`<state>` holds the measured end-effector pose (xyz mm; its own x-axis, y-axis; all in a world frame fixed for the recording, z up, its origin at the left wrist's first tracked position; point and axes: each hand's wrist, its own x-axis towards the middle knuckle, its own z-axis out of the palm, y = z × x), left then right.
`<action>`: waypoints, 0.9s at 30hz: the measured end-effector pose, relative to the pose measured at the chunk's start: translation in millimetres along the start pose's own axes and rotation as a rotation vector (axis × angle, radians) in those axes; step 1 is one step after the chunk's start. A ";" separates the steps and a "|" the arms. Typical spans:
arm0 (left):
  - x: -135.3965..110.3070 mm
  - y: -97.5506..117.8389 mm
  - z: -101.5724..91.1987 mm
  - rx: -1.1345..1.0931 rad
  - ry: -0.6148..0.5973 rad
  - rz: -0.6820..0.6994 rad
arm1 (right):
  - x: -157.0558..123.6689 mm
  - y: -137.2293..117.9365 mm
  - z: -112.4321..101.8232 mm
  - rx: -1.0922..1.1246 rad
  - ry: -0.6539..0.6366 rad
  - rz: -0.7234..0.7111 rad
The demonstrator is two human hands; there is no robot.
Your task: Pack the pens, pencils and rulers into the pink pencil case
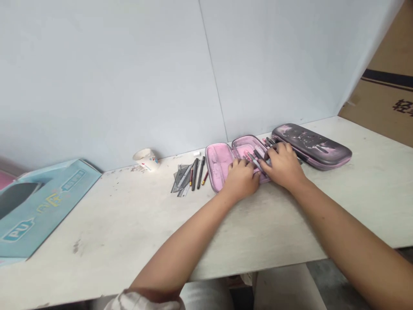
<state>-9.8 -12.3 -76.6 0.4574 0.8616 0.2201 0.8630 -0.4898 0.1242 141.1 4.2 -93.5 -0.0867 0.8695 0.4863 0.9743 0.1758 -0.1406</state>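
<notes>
An open pencil case with a pink lining lies on the table, its two halves spread apart. Several pens are in its right half, some hidden by my fingers. My left hand is closed over the front of the case near its hinge, fingers curled and thumb beside the pens. My right hand is closed at the right edge of the case, thumb against the pens; what its fingers grip is partly hidden. Just behind it is a closed dark pencil case with pink patches.
Left of the open case lie rulers, black pens and short pencils. A white eraser and paper cup are near the wall. A blue box occupies the left; a cardboard box stands right.
</notes>
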 end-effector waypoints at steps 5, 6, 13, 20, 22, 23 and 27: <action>-21.0 -19.6 -19.6 -0.084 0.075 -0.012 | -3.2 -0.5 2.0 0.008 0.038 -0.043; -27.7 -28.2 -24.7 -0.095 0.094 -0.030 | -4.6 0.3 2.8 0.005 0.047 -0.055; -88.7 -116.4 -51.2 -0.066 0.177 -0.232 | -13.8 -19.8 -0.4 -0.051 0.079 -0.172; -127.1 -157.2 -44.7 0.006 0.163 -0.258 | -3.7 -130.6 -6.3 0.012 -0.036 -0.372; -130.2 -158.3 -40.3 -0.002 0.149 -0.259 | 2.8 -164.4 -2.1 0.016 -0.078 -0.416; -131.2 -158.8 -38.7 -0.004 0.152 -0.264 | 6.4 -179.0 0.9 0.009 -0.097 -0.437; -134.1 -163.2 -36.7 -0.006 0.199 -0.310 | 20.7 -219.5 13.9 -0.091 -0.166 -0.505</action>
<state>-219.9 -52.8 -90.9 0.1234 0.9267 0.3550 0.9525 -0.2109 0.2195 -77.4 -10.0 -64.6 -0.5736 0.7498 0.3298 0.8163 0.5568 0.1539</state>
